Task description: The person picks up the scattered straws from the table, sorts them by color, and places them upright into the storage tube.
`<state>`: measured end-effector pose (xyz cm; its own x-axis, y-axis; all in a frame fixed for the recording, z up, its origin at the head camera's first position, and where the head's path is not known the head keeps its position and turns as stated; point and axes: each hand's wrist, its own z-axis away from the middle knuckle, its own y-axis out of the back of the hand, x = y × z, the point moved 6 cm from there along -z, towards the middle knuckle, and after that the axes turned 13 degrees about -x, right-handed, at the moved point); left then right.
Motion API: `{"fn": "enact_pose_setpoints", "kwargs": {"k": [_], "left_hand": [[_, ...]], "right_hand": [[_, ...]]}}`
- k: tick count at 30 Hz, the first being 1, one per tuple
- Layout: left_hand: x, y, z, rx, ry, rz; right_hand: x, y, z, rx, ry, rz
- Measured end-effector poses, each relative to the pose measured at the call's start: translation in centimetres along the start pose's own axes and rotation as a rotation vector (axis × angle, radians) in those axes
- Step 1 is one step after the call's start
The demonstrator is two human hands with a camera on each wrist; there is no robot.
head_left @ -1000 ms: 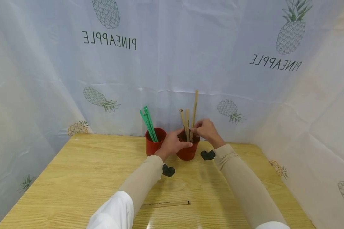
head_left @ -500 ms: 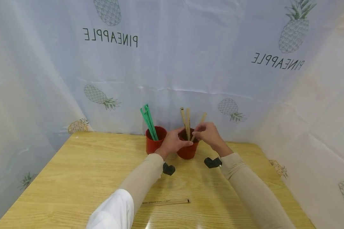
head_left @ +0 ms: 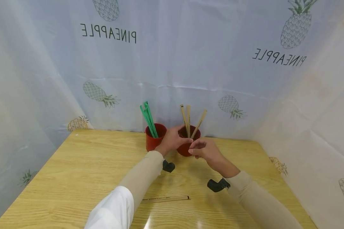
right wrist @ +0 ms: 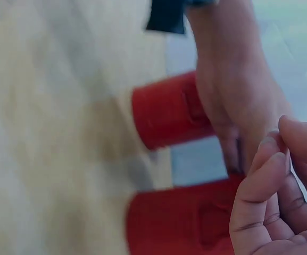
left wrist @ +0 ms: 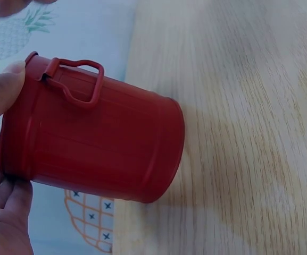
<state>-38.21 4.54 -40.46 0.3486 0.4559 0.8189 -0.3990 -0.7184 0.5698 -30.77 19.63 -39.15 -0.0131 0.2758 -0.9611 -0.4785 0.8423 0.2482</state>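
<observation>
My left hand (head_left: 170, 140) grips the rim of the right-hand red bucket (head_left: 184, 149), thumb on the near side. In the left wrist view this bucket (left wrist: 100, 133) shows a wire-like side handle, with the thumb and fingers at opposite sides of its rim. Several thin tan sticks (head_left: 188, 119) with black print stand in it, one leaning right. My right hand (head_left: 210, 154) is just in front of the bucket's right side, fingers loosely bent and holding nothing. The right wrist view shows its thumb and fingertips (right wrist: 273, 164) close together with no stick between them.
A second red bucket (head_left: 152, 144) with several green sticks (head_left: 149, 119) stands to the left. One printed tan stick (head_left: 167, 199) lies on the wooden table (head_left: 83, 178) near the front. Behind hangs a white pineapple-print curtain (head_left: 172, 57).
The right hand lowered a tan stick into the right-hand bucket, let it go leaning right, and drew back toward the front. The left hand keeps hold of the bucket rim.
</observation>
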Motion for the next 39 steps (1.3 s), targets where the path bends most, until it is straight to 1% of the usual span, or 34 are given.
{"fn": "enact_pose_setpoints", "kwargs": {"k": [2,6,14,16,18,22,28,33,39], "left_hand": [[0.0,0.0,0.0,-0.002,-0.008,-0.003],[-0.2,0.0,0.0,-0.003,-0.011,0.006],[-0.3,-0.1,0.4,-0.007,0.014,0.030],[-0.3,-0.1,0.4,-0.009,0.014,0.029],[-0.2,-0.2,0.3,-0.012,0.008,0.026],[-0.2,-0.1,0.2,-0.011,0.007,0.012],[0.0,0.0,0.1,-0.015,0.007,0.016],[0.1,0.0,0.2,-0.026,0.006,0.027],[0.1,0.0,0.3,-0.028,0.011,0.043]], "right_hand": [[0.6,-0.8,0.5,-0.031,-0.021,-0.035],[2.0,-2.9,1.4,-0.096,-0.052,-0.067],[5.9,-7.9,2.5,-0.234,-0.111,-0.040],[6.5,-8.9,2.6,-0.266,-0.119,-0.039],[6.7,-9.5,2.8,-0.283,-0.108,-0.028],[6.8,-10.2,2.8,-0.308,-0.088,0.016],[6.9,-10.3,2.8,-0.339,-0.069,0.079],[6.9,-10.4,2.9,-0.346,-0.053,0.118],[6.7,-10.7,3.0,-0.345,-0.023,0.217]]}}
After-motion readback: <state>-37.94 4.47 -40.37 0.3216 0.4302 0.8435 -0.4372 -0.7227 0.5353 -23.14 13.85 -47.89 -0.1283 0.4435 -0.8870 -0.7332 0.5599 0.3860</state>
